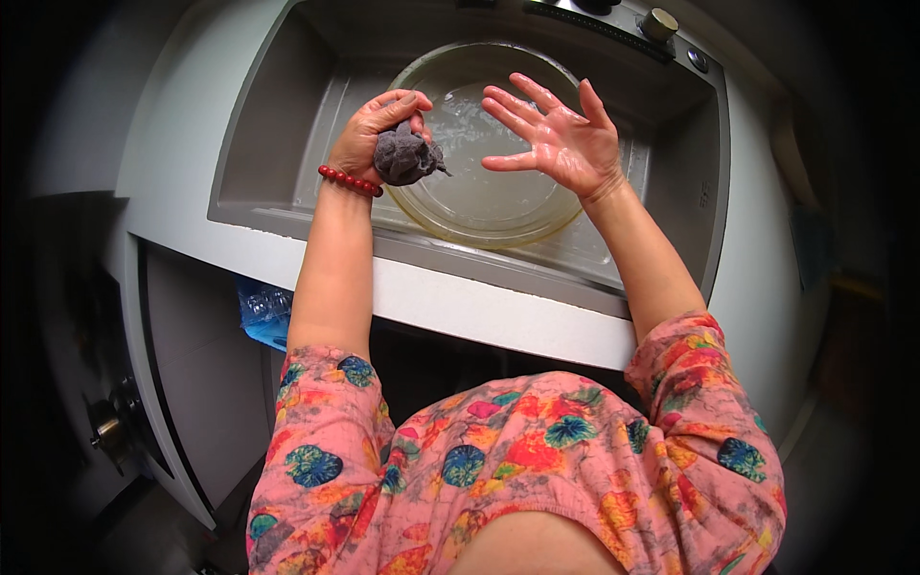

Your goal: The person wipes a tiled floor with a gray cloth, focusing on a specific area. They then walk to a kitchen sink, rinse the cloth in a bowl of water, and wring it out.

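Observation:
My left hand, with a red bead bracelet at its wrist, is closed around a crumpled dark grey cloth above the left side of a round, see-through basin. Cloudy water lies in the basin, which stands inside a grey sink. Over the basin's right side, my right hand is held up wet, palm in view, fingers spread and holding nothing.
A white countertop surrounds the sink. Along the sink's far edge are a round metal knob and a small round fitting. Below the counter's front edge, a blue plastic bag hangs beside a cabinet door.

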Motion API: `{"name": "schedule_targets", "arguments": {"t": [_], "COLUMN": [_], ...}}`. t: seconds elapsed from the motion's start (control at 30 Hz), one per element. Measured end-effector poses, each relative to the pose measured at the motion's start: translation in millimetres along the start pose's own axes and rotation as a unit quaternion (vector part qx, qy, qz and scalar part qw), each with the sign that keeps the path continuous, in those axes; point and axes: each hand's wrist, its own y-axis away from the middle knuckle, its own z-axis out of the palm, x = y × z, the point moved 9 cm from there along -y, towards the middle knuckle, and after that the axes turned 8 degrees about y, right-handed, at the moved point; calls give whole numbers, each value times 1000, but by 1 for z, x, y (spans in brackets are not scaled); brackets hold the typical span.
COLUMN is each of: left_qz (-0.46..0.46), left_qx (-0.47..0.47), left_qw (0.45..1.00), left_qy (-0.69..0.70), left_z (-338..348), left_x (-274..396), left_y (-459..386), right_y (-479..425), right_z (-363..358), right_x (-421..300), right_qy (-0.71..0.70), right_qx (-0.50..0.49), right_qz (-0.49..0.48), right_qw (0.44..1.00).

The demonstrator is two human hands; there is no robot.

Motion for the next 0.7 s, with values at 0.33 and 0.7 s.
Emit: {"name": "schedule_targets", "arguments": {"t": [0.33,0.7], "left_qz": [86,19], "left_qx": [209,139], "left_qw": [973,990], "left_qy": [39,-13], "left_z": [-53,-34], "left_x": [24,12], "left_y": [-2,-6], "right_y": [31,34], "right_z": [-18,63], "right_x": [-96,-47], "right_qy": [182,162], "right_qx": [120,-91], "right_qz": [-142,-40], "right_qw": [966,982]}}
